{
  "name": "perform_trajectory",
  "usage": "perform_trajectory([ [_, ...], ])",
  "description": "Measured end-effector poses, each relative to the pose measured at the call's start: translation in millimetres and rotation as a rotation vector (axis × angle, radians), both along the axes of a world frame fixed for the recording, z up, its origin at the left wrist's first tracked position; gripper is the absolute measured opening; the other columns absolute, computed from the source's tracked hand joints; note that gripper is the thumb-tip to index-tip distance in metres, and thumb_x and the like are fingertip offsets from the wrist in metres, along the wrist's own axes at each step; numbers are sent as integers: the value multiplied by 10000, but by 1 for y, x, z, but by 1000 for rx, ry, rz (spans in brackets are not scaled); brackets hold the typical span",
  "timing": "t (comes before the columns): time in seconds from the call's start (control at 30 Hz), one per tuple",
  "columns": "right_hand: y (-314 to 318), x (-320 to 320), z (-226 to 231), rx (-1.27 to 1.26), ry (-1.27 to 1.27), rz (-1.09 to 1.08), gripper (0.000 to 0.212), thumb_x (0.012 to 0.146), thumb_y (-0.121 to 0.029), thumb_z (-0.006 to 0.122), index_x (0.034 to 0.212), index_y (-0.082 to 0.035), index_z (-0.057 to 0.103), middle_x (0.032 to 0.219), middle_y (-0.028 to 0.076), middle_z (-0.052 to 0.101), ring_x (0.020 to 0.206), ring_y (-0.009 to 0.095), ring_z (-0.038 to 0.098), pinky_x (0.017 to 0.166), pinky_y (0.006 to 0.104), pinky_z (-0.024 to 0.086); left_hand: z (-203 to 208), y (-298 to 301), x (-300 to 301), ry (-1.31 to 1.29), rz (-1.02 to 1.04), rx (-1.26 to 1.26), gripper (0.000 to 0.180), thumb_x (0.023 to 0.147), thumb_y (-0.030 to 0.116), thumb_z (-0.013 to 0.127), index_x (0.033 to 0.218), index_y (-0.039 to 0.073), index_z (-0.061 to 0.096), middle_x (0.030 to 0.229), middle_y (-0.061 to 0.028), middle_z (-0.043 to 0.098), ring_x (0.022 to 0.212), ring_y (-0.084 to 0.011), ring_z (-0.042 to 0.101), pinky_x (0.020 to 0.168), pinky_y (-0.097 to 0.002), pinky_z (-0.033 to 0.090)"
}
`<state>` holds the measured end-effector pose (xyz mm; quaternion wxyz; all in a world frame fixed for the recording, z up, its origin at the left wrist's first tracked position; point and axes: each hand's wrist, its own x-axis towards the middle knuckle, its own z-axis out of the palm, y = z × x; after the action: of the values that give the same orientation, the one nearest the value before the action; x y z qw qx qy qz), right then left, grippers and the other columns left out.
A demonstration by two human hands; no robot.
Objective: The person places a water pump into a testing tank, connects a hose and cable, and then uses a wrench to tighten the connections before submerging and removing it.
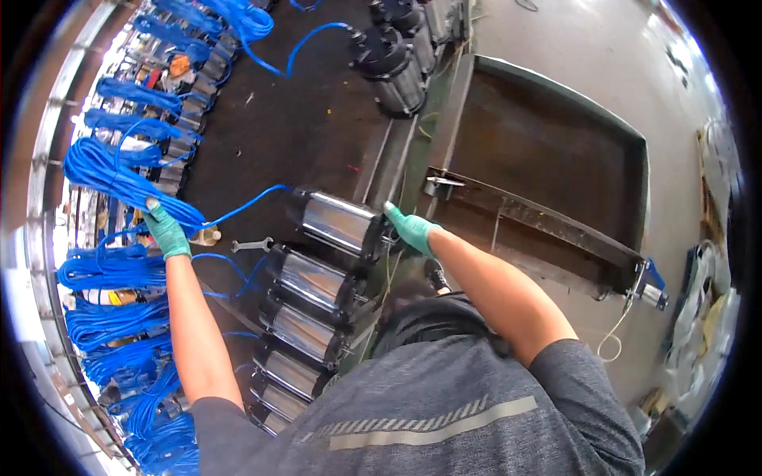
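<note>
My left hand (166,230), in a green glove, is closed on the lower end of a bundled coil of blue cable (119,178) at the left. A single blue strand runs from this coil to a shiny cylindrical motor (337,223) with black ends, lying on its side on the dark bench. At the motor's right end is my right hand (413,230), also gloved in green. Its thumb points up along the end and its fingers are curled there, partly hidden. Below lie several similar motors (316,279) in a row, each on its side.
More blue coils (111,270) line the bench's left side. An open-end wrench (252,245) lies on the dark bench top (278,143). Upright motors (390,71) stand at the far edge. Right of the bench is a deep metal tray (556,143) with a bar across it.
</note>
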<state>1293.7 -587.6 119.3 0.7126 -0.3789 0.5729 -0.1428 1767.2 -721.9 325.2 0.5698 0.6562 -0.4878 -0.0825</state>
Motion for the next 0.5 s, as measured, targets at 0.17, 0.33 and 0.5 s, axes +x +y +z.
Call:
perform_trajectory([
  [0.17,18,-29,0,31,82,9,945,952,-778,311,1283,49,626,1201,181,687,1065,320,683,908,465,526,15,15,-55,1,57,97,953,934,745,464,1569,52,307,1567,-140,399,1377,-296,448,1158,-415,344],
  [0.33,40,-47,-30,39,54,-29,827,993,-689,365,1205,66,627,1100,207,721,981,357,691,916,449,500,23,14,-85,136,131,134,978,921,764,460,1572,53,297,1569,-150,398,1371,-303,459,1154,-418,352],
  [0.5,51,-47,-36,-80,79,-16,825,979,-675,425,1348,52,550,1311,254,628,1239,393,583,1048,445,434,23,13,-84,73,127,151,1004,910,773,470,1571,39,293,1571,-167,389,1374,-311,456,1153,-416,352],
])
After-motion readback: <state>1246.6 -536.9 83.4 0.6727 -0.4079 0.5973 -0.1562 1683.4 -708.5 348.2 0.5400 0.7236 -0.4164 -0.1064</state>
